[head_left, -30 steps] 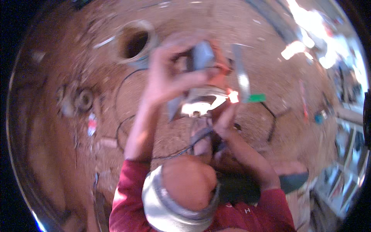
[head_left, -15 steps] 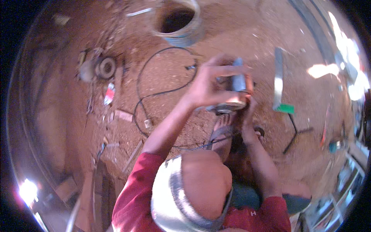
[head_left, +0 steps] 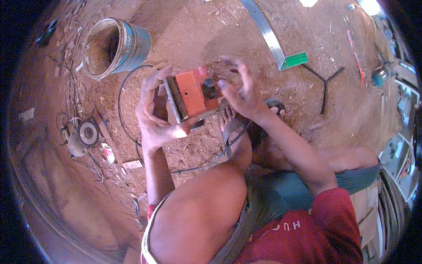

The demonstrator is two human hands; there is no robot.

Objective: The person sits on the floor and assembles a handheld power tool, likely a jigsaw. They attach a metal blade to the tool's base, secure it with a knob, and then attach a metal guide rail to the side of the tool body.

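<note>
An orange electric planer (head_left: 190, 93) with a black knob (head_left: 210, 89) and a metal edge is raised above the ground in front of me. My left hand (head_left: 154, 110) grips its left end, the thumb below and the fingers up along the side. To the right of the knob is my right hand (head_left: 246, 94), fingers spread and slightly blurred, its thumb close to the knob. Whether that thumb touches the knob I cannot tell. A black cable (head_left: 206, 166) runs across the ground and past my foot.
A dirty blue bucket (head_left: 134, 48) lies tilted at the far left. Beyond my right hand lies a try square (head_left: 272, 44) with a green handle, near a black three-armed piece (head_left: 325, 81). A tool with a round disc (head_left: 88, 133) sits left. My bent knee (head_left: 202, 207) fills the near middle.
My view has shifted, and the planer is now turned with its orange face and knob showing. My right hand has come up beside it, fingers apart; my left still holds it.
</note>
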